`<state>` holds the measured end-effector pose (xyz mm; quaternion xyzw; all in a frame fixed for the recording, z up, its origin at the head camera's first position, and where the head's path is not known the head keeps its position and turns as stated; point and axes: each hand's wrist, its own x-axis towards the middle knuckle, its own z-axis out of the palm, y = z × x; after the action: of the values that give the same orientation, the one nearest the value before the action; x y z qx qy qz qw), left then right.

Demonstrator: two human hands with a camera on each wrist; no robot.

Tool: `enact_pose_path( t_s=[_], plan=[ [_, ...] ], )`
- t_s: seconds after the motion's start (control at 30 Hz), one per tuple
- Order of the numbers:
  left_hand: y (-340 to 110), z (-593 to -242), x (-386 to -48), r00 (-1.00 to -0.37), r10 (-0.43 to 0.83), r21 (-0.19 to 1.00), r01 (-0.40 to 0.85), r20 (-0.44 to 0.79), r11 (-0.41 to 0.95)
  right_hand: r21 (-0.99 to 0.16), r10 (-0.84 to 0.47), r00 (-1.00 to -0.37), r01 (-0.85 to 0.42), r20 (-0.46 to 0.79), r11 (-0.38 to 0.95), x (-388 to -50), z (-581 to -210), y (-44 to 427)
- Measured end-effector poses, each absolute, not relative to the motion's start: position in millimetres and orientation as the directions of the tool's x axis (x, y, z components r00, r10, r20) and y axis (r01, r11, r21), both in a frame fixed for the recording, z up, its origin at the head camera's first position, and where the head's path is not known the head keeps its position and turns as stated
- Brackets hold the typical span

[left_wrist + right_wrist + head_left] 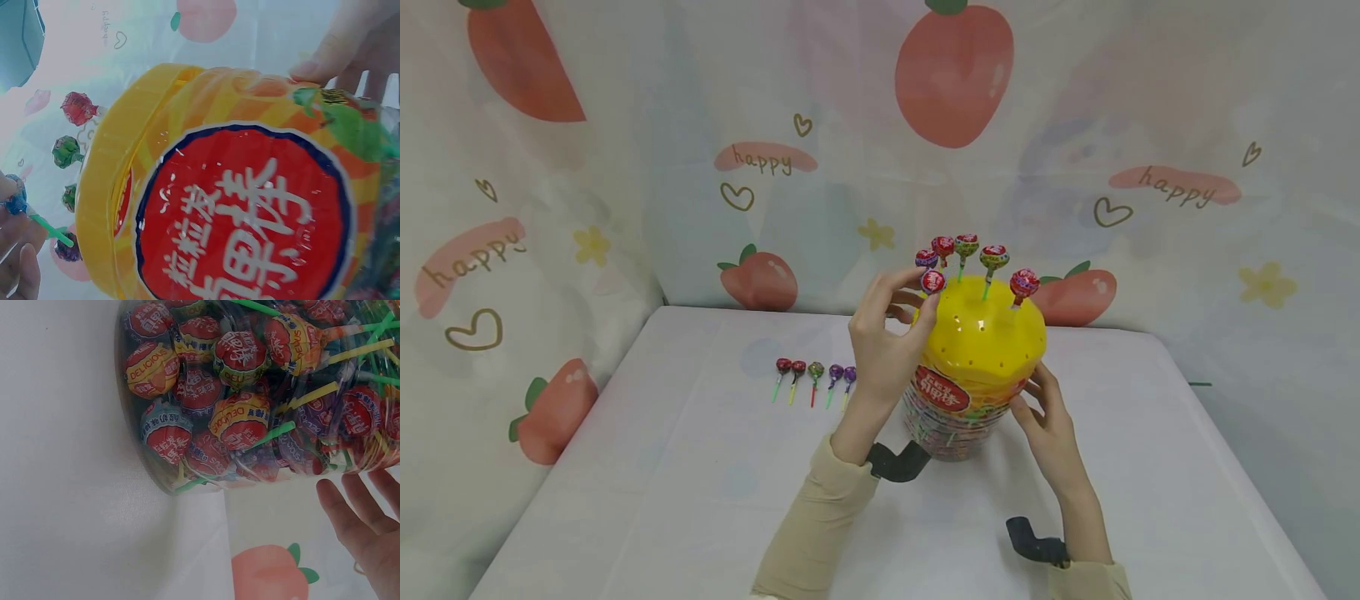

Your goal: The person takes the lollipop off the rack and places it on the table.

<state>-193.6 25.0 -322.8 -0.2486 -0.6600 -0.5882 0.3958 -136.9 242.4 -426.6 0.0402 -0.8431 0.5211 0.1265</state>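
My left hand (pixel 887 333) pinches a wrapped lollipop (pixel 933 282) by its head, above the near left part of a yellow lid (pixel 981 333). In the left wrist view the held lollipop's green stick (pixel 53 231) points toward the lid and its tip is free. The lid, dotted with small holes, tops a clear plastic jar (pixel 955 437) full of lollipops. Several lollipops (pixel 994 257) stand upright around the lid's far rim. At the jar's right side, my right hand (pixel 1052 425) rests its thumb and nearly straight fingers against the wall.
On the white table (pixel 700 467), left of the jar, several lollipops (pixel 816 370) lie in a row, sticks toward me. My left forearm partly covers the row's right end. A fruit-print cloth (pixel 842 192) hangs behind the table. Black wrist mounts (pixel 898 462) stick out from both wrists.
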Motion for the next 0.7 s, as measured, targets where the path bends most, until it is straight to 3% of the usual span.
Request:
enact_pose_path(
  t_s=[0.7],
  plan=[
    [-8.3,-384.0,-172.5,-0.729,-0.205,0.758,0.624,0.653,0.192,-0.866,0.066,-0.965,-0.196,0.254,0.459,-136.9,-427.2,242.5]
  ],
)
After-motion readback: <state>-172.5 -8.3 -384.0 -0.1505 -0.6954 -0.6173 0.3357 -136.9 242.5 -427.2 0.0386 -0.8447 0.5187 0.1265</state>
